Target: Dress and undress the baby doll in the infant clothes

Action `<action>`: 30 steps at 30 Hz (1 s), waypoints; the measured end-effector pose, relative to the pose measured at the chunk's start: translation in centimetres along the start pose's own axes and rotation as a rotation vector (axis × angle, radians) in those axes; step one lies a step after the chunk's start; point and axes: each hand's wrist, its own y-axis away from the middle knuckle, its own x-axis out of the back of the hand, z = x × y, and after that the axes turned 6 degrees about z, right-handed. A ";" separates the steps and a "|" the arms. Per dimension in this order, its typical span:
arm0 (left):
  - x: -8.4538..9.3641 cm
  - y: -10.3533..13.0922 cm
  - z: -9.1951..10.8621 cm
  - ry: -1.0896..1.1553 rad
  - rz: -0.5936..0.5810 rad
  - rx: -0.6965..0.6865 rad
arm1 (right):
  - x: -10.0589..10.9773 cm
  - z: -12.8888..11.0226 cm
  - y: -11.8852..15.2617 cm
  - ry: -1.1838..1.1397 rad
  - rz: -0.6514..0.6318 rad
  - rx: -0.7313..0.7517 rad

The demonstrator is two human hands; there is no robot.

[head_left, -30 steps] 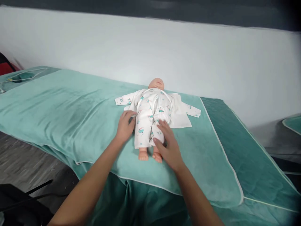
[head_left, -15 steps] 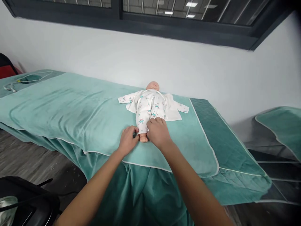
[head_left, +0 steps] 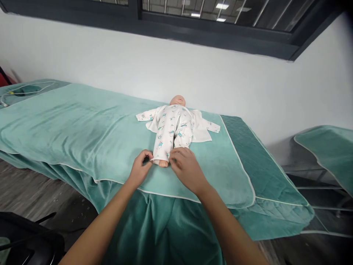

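A baby doll (head_left: 178, 100) lies on its back on the green bed cover, head toward the wall and feet toward me. It is dressed in white printed baby clothes (head_left: 165, 125) with the sleeves spread out to both sides. My left hand (head_left: 141, 167) pinches the left edge of a trouser leg cuff. At the cuff's other edge, my right hand (head_left: 185, 165) has its fingers closed on the same trouser leg. One bare doll foot (head_left: 163, 163) pokes out below the cuff; the other foot is hidden behind my right hand.
A light green blanket (head_left: 82, 125) covers the bed, over a darker green quilted cover (head_left: 264, 173). A white cord (head_left: 16, 88) lies at the far left. A black chair-like object (head_left: 30, 239) stands at the lower left, and a second green-covered surface (head_left: 328, 151) at the right.
Both hands have drawn the cuff wider and flatter around the foot. My left hand has moved left with the cuff edge, and the trouser leg looks straighter and longer.
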 end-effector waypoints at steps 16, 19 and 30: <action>-1.3 -3.0 -0.7 -0.091 0.064 0.057 | -1.6 5.2 3.1 -0.056 0.162 -0.340; -0.8 -3.7 -1.2 -0.113 0.081 0.061 | 0.0 3.9 3.1 -0.148 0.161 -0.266; 0.0 -5.3 -2.4 -0.362 0.073 -0.138 | 2.2 4.7 4.1 -0.183 -0.045 -0.241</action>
